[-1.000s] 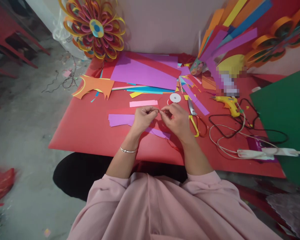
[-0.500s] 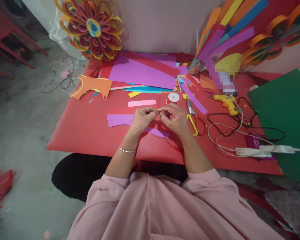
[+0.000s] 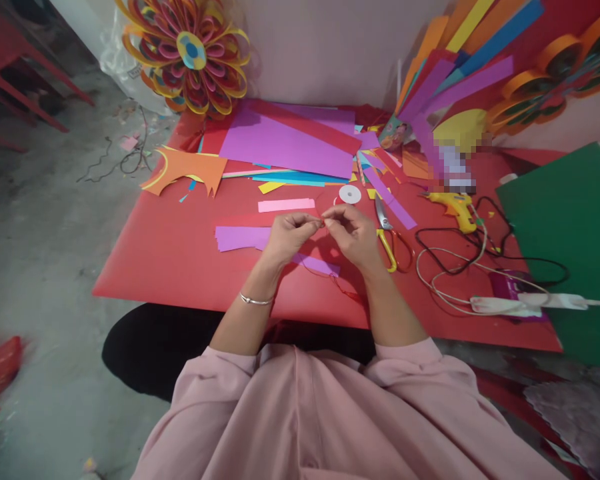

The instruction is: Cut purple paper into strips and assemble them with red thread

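My left hand and my right hand meet above the red table, fingertips pinched together on a thin red thread. The fingers hide most of what lies between them. Just behind my right hand is a white spool with red on it. Beneath and beside my left hand lie purple paper strips, and a pink strip rests farther back. Scissors with yellow and red handles lie right of my right hand. A loose red thread bundle lies near the table's front edge.
A yellow glue gun, tangled cables and a white power strip occupy the right side, near a green board. Purple sheets and an orange cut-out lie behind. A paper flower stands at back left.
Both hands have shifted slightly to the right, still pinched together. A bit of red now shows at the fingertips. The view has moved a little; the table items lie as before.
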`<state>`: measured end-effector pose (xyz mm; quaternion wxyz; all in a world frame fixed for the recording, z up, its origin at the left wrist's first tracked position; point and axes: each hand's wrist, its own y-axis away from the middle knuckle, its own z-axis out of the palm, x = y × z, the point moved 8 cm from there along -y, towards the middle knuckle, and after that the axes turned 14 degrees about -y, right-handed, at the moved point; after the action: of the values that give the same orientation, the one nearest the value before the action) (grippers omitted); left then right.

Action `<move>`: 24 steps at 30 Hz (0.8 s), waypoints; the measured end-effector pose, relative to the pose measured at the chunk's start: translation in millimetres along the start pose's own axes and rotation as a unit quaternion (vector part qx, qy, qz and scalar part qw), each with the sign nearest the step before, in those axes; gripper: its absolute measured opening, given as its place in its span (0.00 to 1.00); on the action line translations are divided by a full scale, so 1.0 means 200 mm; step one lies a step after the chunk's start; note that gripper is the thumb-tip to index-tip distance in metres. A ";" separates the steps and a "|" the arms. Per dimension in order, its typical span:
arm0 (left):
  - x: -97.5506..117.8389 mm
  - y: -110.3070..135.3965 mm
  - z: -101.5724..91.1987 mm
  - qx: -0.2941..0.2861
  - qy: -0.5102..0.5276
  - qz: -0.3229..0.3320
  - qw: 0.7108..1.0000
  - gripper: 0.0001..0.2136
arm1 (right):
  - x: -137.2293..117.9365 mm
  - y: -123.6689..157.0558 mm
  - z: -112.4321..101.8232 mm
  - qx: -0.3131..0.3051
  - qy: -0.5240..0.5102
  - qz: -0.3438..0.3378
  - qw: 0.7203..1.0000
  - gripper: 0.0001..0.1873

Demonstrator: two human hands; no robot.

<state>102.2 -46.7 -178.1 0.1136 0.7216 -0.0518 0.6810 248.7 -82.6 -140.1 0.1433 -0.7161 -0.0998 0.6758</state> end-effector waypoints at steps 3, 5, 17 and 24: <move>-0.01 0.00 0.00 0.007 -0.016 -0.009 1.000 0.03 | 0.01 0.00 -0.01 0.006 -0.025 0.015 1.000 0.11; -0.01 -0.01 0.00 0.006 -0.020 -0.010 1.000 0.03 | 0.02 0.00 -0.03 0.028 -0.062 0.019 0.997 0.13; -0.01 0.00 0.02 0.012 -0.027 -0.020 0.999 0.03 | 0.01 0.00 -0.06 0.085 -0.131 -0.008 0.988 0.14; -0.02 0.01 0.06 -0.061 0.085 -0.062 0.993 0.09 | 0.04 -0.02 -0.06 0.035 -0.080 0.014 0.996 0.09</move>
<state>112.3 -51.5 -181.7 0.2031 0.6544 -0.0388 0.7273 260.7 -77.3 -146.1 0.1509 -0.6558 -0.0772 0.7356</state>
